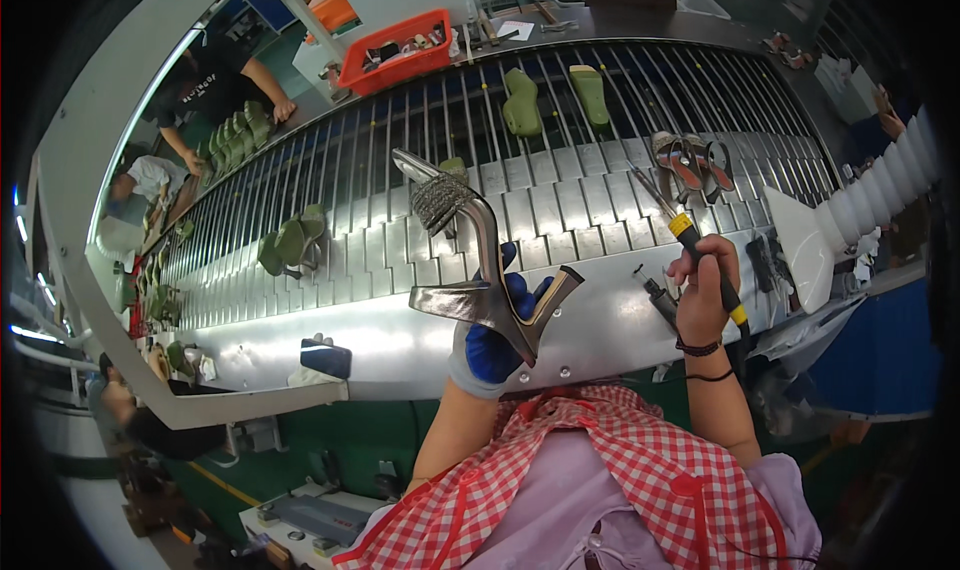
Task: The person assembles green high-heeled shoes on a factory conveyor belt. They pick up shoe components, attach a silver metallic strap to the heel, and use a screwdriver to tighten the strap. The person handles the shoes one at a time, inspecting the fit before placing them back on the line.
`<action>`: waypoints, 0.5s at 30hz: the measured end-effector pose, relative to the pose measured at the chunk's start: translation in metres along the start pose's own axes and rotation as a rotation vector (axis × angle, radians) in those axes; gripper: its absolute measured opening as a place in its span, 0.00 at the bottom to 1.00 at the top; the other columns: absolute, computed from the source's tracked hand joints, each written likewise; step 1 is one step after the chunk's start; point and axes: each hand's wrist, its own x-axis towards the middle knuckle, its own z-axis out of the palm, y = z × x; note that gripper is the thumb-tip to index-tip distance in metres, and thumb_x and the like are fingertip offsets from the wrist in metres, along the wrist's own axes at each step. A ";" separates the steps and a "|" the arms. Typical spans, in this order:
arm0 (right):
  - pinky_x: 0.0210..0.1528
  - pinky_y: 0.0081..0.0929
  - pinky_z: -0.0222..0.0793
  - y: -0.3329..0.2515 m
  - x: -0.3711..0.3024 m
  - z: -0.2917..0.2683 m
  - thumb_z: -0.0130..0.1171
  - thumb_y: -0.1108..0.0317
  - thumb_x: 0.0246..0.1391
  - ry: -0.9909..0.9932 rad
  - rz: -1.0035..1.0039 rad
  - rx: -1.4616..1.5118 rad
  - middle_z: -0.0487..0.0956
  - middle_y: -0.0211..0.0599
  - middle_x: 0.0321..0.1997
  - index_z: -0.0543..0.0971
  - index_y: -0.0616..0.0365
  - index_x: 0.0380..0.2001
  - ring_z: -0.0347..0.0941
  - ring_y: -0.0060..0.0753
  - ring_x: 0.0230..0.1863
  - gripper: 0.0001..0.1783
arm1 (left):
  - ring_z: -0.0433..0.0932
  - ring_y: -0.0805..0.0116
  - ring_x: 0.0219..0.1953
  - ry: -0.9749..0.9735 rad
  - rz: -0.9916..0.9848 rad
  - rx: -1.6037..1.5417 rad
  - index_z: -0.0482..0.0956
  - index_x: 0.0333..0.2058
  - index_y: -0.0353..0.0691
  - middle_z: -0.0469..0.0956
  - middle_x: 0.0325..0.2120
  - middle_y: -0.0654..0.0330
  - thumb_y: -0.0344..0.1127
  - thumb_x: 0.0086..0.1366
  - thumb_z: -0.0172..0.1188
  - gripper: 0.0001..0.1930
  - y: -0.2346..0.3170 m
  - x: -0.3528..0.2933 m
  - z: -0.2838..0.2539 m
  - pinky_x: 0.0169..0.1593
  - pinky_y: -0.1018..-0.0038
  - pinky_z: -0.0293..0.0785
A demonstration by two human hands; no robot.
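Note:
My left hand, in a blue and grey glove, is closed round a silver high-heeled sandal. The sandal is tilted, its glittery toe strap pointing up and away and its block heel to the right. My bare right hand grips a corded hand tool that looks like a soldering iron, with a black and yellow handle. Its thin metal tip points up and left, apart from the sandal. Just left of my right hand, a dark tool lies on the metal ledge.
A slatted metal conveyor curves ahead, carrying green shoe lasts and a pair of sandals. A white duct nozzle stands at right. Beyond are a red bin and a co-worker's hand. A phone lies at left.

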 end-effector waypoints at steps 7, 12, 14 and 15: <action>0.26 0.21 0.67 -0.057 -0.003 0.040 0.53 0.67 0.55 -0.249 -0.332 -0.351 0.74 0.36 0.22 0.76 0.65 0.35 0.71 0.24 0.22 0.11 | 0.74 0.64 0.29 0.078 0.023 0.098 0.65 0.58 0.41 0.77 0.31 0.58 0.40 0.66 0.53 0.23 0.004 -0.001 0.008 0.62 0.58 0.62; 0.22 0.25 0.68 -0.077 -0.004 0.056 0.55 0.64 0.49 -0.438 -0.534 -0.390 0.75 0.38 0.20 0.78 0.64 0.37 0.73 0.31 0.18 0.15 | 0.75 0.63 0.31 0.125 0.020 0.069 0.65 0.59 0.42 0.77 0.31 0.58 0.39 0.65 0.55 0.24 0.005 -0.003 0.005 0.59 0.58 0.67; 0.20 0.27 0.68 -0.081 0.003 0.064 0.56 0.66 0.45 -0.534 -0.639 -0.414 0.76 0.39 0.19 0.79 0.63 0.35 0.73 0.35 0.17 0.15 | 0.76 0.62 0.32 0.093 0.017 0.092 0.65 0.58 0.42 0.78 0.32 0.57 0.39 0.64 0.56 0.24 0.006 -0.004 0.001 0.58 0.58 0.69; 0.20 0.27 0.68 -0.081 0.002 0.067 0.56 0.66 0.44 -0.535 -0.634 -0.408 0.76 0.38 0.19 0.79 0.63 0.35 0.73 0.35 0.17 0.15 | 0.76 0.61 0.33 0.070 0.013 0.110 0.65 0.58 0.42 0.78 0.33 0.56 0.39 0.64 0.57 0.24 0.007 -0.004 -0.001 0.57 0.58 0.69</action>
